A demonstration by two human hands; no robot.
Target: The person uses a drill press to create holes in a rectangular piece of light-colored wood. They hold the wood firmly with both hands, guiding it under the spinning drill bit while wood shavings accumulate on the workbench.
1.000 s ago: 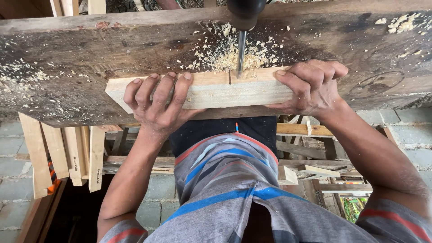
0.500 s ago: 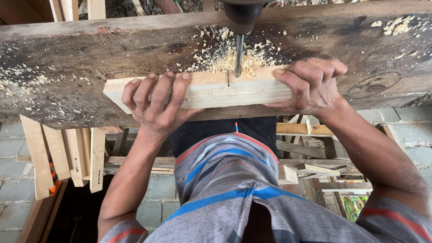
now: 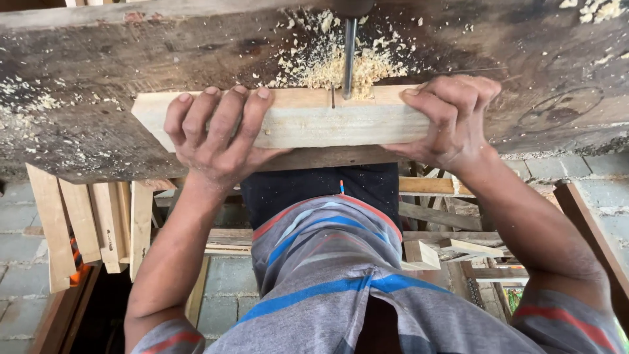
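A pale wooden block (image 3: 327,121) lies on the near edge of a dark, worn workbench plank (image 3: 105,72). My left hand (image 3: 216,134) clamps the block's left part, fingers over its top. Around the block's right end wraps my right hand (image 3: 449,118). A steel drill bit (image 3: 349,59) comes down from above and meets the block's top just right of a dark pencil mark. Its chuck is cut off at the frame's top. Pale wood shavings (image 3: 327,62) are heaped behind the bit.
Several light wooden slats (image 3: 85,223) hang or lean under the bench at left. More timber offcuts (image 3: 452,249) lie below at right, over a grey paved floor (image 3: 19,216). My striped grey shirt (image 3: 327,282) fills the lower middle.
The view has shifted, so bench and block sit lower-left in frame and the chuck has left the top edge. Both hands keep their grip; the bit stays at the block's top.
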